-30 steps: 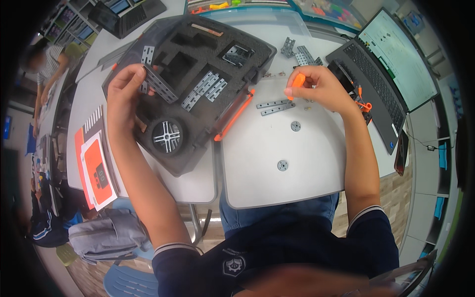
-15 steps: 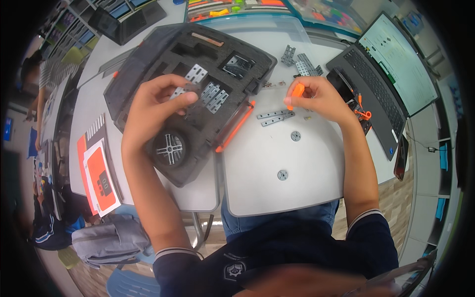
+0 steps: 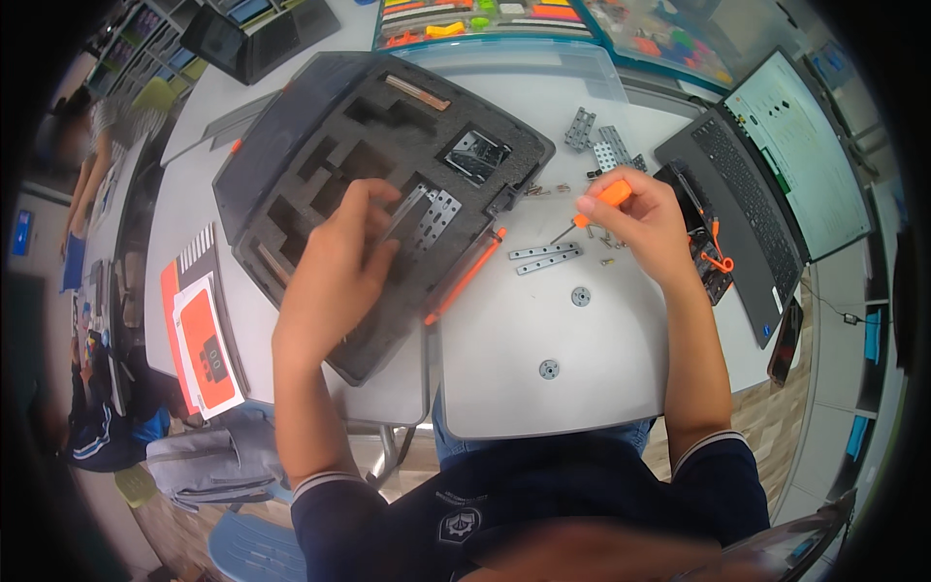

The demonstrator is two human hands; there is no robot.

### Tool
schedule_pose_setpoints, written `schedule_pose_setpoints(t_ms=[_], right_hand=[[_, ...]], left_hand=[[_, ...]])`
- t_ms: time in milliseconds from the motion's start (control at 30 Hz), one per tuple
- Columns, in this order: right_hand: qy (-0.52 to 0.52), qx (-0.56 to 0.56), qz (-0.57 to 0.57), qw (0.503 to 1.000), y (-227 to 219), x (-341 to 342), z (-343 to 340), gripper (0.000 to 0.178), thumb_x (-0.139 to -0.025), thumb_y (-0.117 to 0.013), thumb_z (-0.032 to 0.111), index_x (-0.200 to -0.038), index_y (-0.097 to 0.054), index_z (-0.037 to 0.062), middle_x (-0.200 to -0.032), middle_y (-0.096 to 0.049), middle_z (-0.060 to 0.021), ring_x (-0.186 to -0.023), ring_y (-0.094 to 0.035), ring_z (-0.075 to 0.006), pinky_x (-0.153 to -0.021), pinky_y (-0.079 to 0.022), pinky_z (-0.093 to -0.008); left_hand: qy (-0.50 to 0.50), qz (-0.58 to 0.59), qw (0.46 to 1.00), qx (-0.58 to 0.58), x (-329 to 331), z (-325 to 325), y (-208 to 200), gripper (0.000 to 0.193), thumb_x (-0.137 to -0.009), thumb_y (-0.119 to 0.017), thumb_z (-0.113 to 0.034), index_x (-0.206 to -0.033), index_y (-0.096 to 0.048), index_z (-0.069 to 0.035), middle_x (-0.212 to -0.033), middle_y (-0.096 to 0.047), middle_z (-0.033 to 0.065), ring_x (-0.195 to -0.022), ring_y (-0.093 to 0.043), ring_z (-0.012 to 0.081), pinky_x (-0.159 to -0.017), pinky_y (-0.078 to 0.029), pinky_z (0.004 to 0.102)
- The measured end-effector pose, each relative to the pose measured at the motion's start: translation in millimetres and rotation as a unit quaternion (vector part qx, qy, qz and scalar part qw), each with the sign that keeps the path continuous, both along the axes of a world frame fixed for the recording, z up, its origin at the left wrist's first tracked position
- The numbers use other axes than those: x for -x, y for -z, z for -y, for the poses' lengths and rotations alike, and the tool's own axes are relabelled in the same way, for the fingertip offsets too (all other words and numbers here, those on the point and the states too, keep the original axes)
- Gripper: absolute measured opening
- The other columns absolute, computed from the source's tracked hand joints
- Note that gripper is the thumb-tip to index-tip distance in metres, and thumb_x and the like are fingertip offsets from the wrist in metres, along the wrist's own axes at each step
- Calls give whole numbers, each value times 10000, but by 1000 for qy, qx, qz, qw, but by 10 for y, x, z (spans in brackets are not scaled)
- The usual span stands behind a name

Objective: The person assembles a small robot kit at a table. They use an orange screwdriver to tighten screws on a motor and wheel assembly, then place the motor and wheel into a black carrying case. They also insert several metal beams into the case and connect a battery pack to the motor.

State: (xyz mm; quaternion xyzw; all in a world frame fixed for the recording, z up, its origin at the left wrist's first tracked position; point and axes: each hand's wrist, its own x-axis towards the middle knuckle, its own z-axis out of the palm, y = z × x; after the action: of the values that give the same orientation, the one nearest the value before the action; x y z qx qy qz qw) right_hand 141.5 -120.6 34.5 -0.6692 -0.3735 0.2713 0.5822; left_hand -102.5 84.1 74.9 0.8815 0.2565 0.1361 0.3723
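Note:
My left hand [image 3: 335, 267] is over the dark foam-lined case [image 3: 417, 141], its thumb and fingers apart. They are beside the grey perforated metal plates [image 3: 438, 221] in a foam slot; the fingertips are a little blurred. In my right hand [image 3: 652, 218] is a screwdriver [image 3: 613, 195] with an orange handle, its thin shaft pointing down and left. Just below its tip, two grey metal bars with holes [image 3: 545, 258] lie on the table. Small screws [image 3: 608, 261] are scattered near that hand. Nearer me are a round grey hub [image 3: 580, 297] and a second hub [image 3: 550, 370].
An open laptop [image 3: 747, 184] stands at the right, with a black and orange device [image 3: 713, 267] beside it. More perforated metal parts [image 3: 606, 145] lie at the back. Booklets [image 3: 208, 339] are on the left, and an orange-edged case latch [image 3: 465, 276] juts toward the middle.
My left hand has moved lower toward the slot, and the perforated plate it held is no longer seen between its fingers. The screwdriver has turned, so its shaft now shows.

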Motion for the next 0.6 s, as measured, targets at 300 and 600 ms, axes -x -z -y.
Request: schedule_pose_setpoints(t_ms=[300,600], right_hand=[[-77,-19,-156,985,79,216,63,134,-908,-718,125,-900,-625,29,-767,-586,-5,-556,-456,-41,-499,-363,-212],[-263,-174,-438,842,473,-37,4,314,-948,-713,284,-913,-573,6,-731,-468,-10,-496,-349,-61,-490,-297,-242]], left_hand=[[26,-52,987,-152,13,99,13,402,-849,-638,89,-1233,-646,-31,-1139,-685,191,-978,-677,328,-886,-544,364],[45,-118,946,-299,-99,220,-149,384,-782,-671,65,-1150,-716,-38,-1171,-695,105,-975,-663,325,-830,-551,405]])
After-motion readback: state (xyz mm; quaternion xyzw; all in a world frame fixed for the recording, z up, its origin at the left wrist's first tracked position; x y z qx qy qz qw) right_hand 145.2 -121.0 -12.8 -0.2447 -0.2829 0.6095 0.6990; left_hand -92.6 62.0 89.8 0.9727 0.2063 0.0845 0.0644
